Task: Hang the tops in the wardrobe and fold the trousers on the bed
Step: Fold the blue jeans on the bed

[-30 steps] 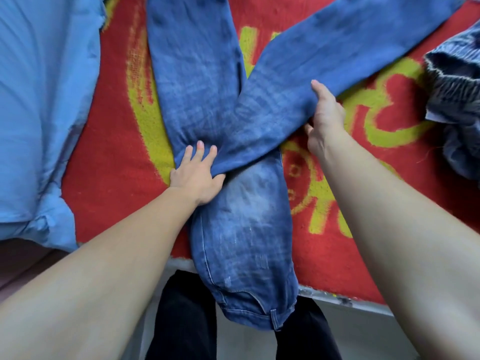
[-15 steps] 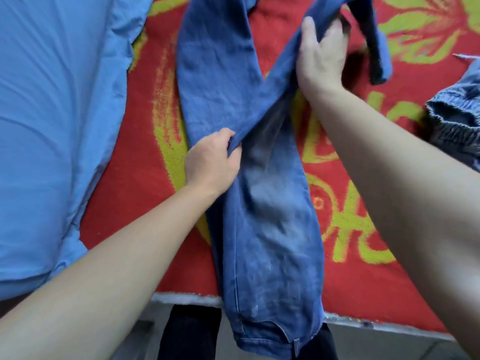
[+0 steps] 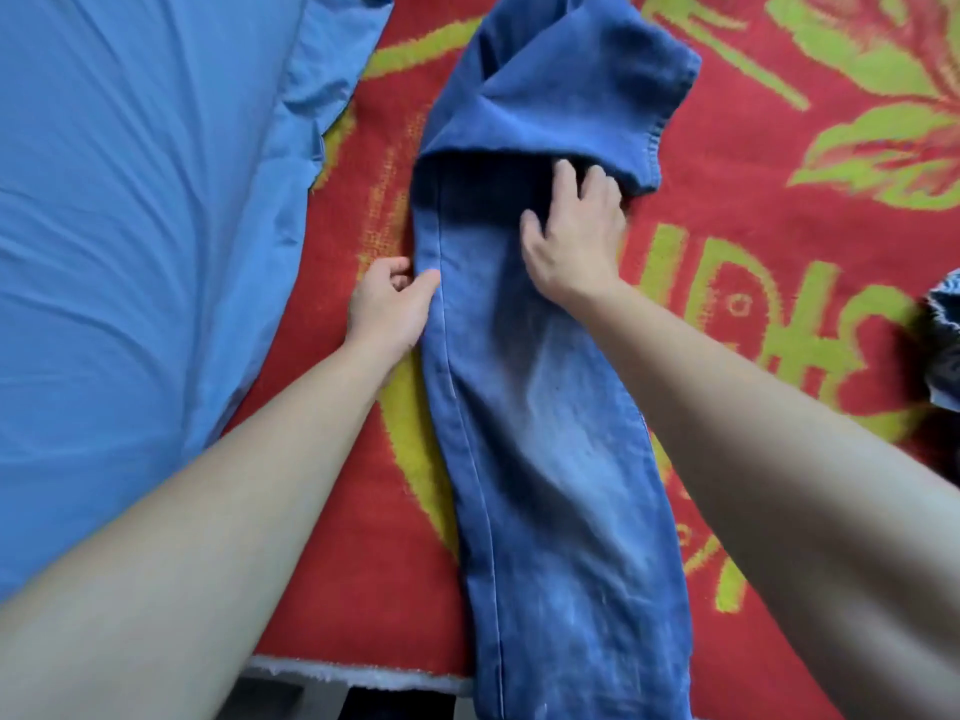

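Blue jeans (image 3: pixel 545 433) lie lengthwise on the red and yellow-green blanket (image 3: pixel 779 283), both legs stacked, the waist end hanging over the bed's near edge. The far leg ends are folded back toward me, forming a flap with a stitched hem at the right. My right hand (image 3: pixel 574 236) grips the lower edge of that flap, its fingertips tucked under the fold. My left hand (image 3: pixel 392 304) sits at the jeans' left seam, thumb and curled fingers pinching the seam edge.
A light blue sheet or quilt (image 3: pixel 145 241) covers the left side of the bed. Another denim garment (image 3: pixel 945 345) pokes in at the right edge. The blanket's white near edge (image 3: pixel 358 675) marks the bed's border, dark floor below.
The right leg, spread out to the right a second ago, was swung over onto the left leg. My right hand came back toward me, folding the leg ends over. My left hand slid to the left seam.
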A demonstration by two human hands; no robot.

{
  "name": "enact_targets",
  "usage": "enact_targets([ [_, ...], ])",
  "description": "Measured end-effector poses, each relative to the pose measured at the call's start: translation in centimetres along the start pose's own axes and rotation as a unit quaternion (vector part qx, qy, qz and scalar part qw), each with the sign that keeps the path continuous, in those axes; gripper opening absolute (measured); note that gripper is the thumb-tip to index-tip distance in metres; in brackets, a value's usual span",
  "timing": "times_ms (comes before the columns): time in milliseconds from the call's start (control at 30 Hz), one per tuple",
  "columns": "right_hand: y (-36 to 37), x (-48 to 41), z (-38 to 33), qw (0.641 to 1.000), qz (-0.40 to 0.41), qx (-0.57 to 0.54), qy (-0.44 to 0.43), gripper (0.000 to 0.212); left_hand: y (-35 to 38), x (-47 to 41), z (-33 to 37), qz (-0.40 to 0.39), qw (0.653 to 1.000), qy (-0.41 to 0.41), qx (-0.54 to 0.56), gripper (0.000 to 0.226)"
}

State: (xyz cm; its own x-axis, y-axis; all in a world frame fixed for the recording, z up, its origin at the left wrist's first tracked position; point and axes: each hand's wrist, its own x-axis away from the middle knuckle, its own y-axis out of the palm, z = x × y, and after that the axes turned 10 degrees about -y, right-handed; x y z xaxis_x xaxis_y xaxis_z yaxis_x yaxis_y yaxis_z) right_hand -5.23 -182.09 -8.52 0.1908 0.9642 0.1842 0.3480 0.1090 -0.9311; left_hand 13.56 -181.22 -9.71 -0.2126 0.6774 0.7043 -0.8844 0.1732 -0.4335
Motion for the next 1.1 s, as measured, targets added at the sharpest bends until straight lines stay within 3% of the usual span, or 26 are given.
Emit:
enact_targets([
  [67,-0.1,-0.6,0.7,0.999,0.017,-0.007,0.044,0.061,0.7,-1.1,2.3,-0.073,0.994,-0.007,0.075,0.034],
  [200,-1.7,-4.7,1.3,0.971,0.026,-0.191,0.140,0.057,1.7,-3.5,4.6,-0.147,0.977,-0.030,0.150,0.024],
  [300,-3.3,-7.1,0.9,0.920,0.042,-0.340,0.188,0.039,1.8,-4.7,4.7,-0.145,0.977,-0.039,0.154,0.020],
  [400,-4.5,-8.4,0.5,0.882,-0.034,-0.417,0.215,0.040,2.4,-5.0,4.7,-0.131,0.976,-0.039,0.169,0.021],
  [467,-4.9,-9.0,0.6,0.866,-0.028,-0.442,0.232,0.041,3.0,-4.7,4.9,-0.100,0.976,-0.046,0.186,0.027],
  [567,-5.2,-9.4,1.1,0.882,0.124,-0.391,0.232,0.064,3.7,-3.9,5.8,-0.042,0.985,-0.048,0.157,0.048],
  [667,-6.4,-9.2,0.9,0.931,0.228,-0.281,0.051,0.082,3.6,-3.7,7.5,-0.046,0.987,-0.017,0.153,0.054],
  [700,-6.6,-9.9,0.9,0.942,0.211,-0.258,-0.027,0.077,3.4,-3.9,8.3,-0.070,0.980,-0.018,0.185,0.051],
  [767,-6.9,-11.6,0.7,0.969,0.060,-0.207,-0.124,0.060,2.8,-4.7,9.8,-0.109,0.956,-0.044,0.270,0.051],
  [833,-6.6,-12.6,0.6,0.982,-0.073,-0.148,-0.094,0.050,1.9,-5.4,11.2,-0.134,0.937,-0.073,0.315,0.051],
  [900,-5.8,-12.9,0.7,0.984,-0.038,-0.170,-0.022,0.052,1.4,-5.9,12.0,-0.159,0.929,-0.093,0.322,0.041],
  [967,-5.6,-12.8,0.6,0.965,0.015,-0.255,0.062,0.054,1.1,-6.3,12.3,-0.162,0.930,-0.100,0.314,0.034],
  [1033,-5.7,-13.1,1.0,0.948,0.005,-0.299,0.110,0.047,0.7,-6.7,12.5,-0.175,0.928,-0.087,0.316,0.021],
  [1100,-6.2,-13.3,1.2,0.933,0.000,-0.330,0.142,0.047,0.3,-6.9,13.0,-0.216,0.919,-0.072,0.321,0.022],
])
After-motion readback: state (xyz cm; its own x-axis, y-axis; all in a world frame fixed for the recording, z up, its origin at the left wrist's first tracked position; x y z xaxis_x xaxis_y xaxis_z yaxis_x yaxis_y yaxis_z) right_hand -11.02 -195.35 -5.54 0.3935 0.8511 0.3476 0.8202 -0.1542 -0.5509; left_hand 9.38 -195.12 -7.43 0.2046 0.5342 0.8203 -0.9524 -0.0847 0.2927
